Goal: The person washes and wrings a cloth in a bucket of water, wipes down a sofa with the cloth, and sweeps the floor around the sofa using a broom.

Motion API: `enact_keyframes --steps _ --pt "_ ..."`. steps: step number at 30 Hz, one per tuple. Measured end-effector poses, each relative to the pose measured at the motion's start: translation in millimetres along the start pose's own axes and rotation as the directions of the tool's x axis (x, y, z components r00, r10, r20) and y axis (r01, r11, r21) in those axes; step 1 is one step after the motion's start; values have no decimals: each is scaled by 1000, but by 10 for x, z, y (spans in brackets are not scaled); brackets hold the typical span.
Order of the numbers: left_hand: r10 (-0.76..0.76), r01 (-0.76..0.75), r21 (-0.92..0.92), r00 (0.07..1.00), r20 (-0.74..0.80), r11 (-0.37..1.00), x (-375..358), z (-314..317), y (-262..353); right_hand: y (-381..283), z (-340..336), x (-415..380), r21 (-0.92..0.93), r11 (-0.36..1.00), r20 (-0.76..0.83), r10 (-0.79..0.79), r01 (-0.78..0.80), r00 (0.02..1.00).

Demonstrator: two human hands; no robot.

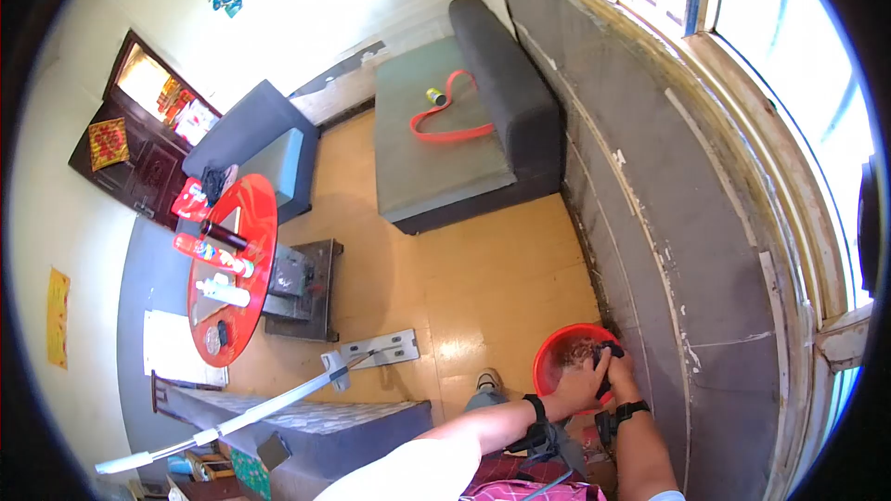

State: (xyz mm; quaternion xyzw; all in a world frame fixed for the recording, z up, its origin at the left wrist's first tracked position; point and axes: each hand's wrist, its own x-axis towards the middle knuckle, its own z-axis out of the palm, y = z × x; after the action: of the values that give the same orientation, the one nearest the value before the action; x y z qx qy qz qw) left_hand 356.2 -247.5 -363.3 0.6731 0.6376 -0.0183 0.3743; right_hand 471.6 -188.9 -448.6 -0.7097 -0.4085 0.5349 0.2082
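Both hands are together over a red basin [542, 364] on the floor by the wall. My left hand [583, 384] has its fingers wrapped against a dark, wet-looking cloth [608, 350]. Close beside it on the right, my right hand [620, 373] is closed on the same dark cloth. Water with foam or ripples shows inside the basin under the hands. Black straps circle both wrists.
A flat mop [380, 350] leans across the lower left, its handle over a grey sofa. A red round table [252, 315] with bottles stands left. A grey sofa bed [399, 158] holds a red strap. The grey wall [640, 250] runs close on the right.
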Motion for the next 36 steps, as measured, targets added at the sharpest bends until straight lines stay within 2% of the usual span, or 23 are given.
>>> enact_keyframes --steps 1,3,5,7,8,9,11,12,13,14,15,18,20,21,23,24,25,27,29,32,33,35,36 --pt "91 -89 53 995 -34 995 -46 5 4 -36 -3 -38 -26 998 -66 60 -62 996" --pt "98 -99 -13 992 -76 995 -88 32 14 414 87 358 -90 993 -70 67 -73 995" --pt "-75 73 -119 997 -15 990 -70 6 63 544 78 410 -31 981 71 -189 191 979" --pt "-178 207 -214 973 145 955 43 2 29 432 -7 377 -120 993 117 20 -6 993" --pt "-154 182 -303 981 115 935 98 67 -70 77 -60 104 16 999 246 -40 37 968" --pt "-146 113 -386 988 -56 915 188 271 -209 -262 -145 -148 162 985 340 -115 62 933" --pt "-64 79 -768 997 49 636 282 297 -416 -186 -275 -33 334 933 560 -85 -131 824" --pt "-22 320 -880 942 334 350 130 -19 -328 -711 -463 -425 179 980 458 -5 -87 889" --pt "33 387 -912 918 395 139 23 -168 -322 -182 -465 65 364 925 644 -165 -110 747" --pt "105 407 -912 910 401 -46 -17 -137 -376 -330 -525 -65 445 856 590 -60 -262 805" --pt "75 428 -884 904 421 -187 -154 -303 -276 -577 -625 -222 334 917 425 61 -219 903" --pt "158 418 -817 908 388 -397 -267 -308 -301 -220 -564 81 293 903 308 222 -314 925" --pt "157 390 -735 917 367 -555 -324 -347 -229 -20 -409 197 502 804 407 106 -319 907" --pt "154 389 -735 917 369 -555 -354 -403 -137 -3 -342 183 564 758 437 62 -327 897" --pt "183 345 -642 934 307 -684 -408 -505 52 -169 -251 -88 757 446 579 -119 -477 807" --pt "173 339 -643 935 309 -687 -378 -460 46 -182 -213 -149 753 444 586 -117 -486 801" --pt "228 342 -572 937 263 -745 -332 -385 9 -194 -174 -201 813 321 572 -285 -486 769" --pt "267 338 -495 941 210 -801 -240 -239 -75 -221 -121 -286 841 187 533 -441 -507 722" --pt "94 238 -450 943 318 -861 -146 -116 -149 -218 -113 -338 895 11 437 -221 -446 872" --pt "68 208 -494 955 287 -844 -43 -51 -228 -154 -54 -304 915 211 379 -160 -344 911" --pt "58 200 -492 956 287 -847 -20 -25 -263 -156 -54 -293 911 212 389 -158 -354 908" --pt "151 325 -651 939 310 -686 20 41 -311 -166 -84 -251 758 522 454 9 -392 891" --pt "14 297 -707 926 377 -642 -4 -74 -166 -197 -93 -214 642 652 459 96 -404 883"
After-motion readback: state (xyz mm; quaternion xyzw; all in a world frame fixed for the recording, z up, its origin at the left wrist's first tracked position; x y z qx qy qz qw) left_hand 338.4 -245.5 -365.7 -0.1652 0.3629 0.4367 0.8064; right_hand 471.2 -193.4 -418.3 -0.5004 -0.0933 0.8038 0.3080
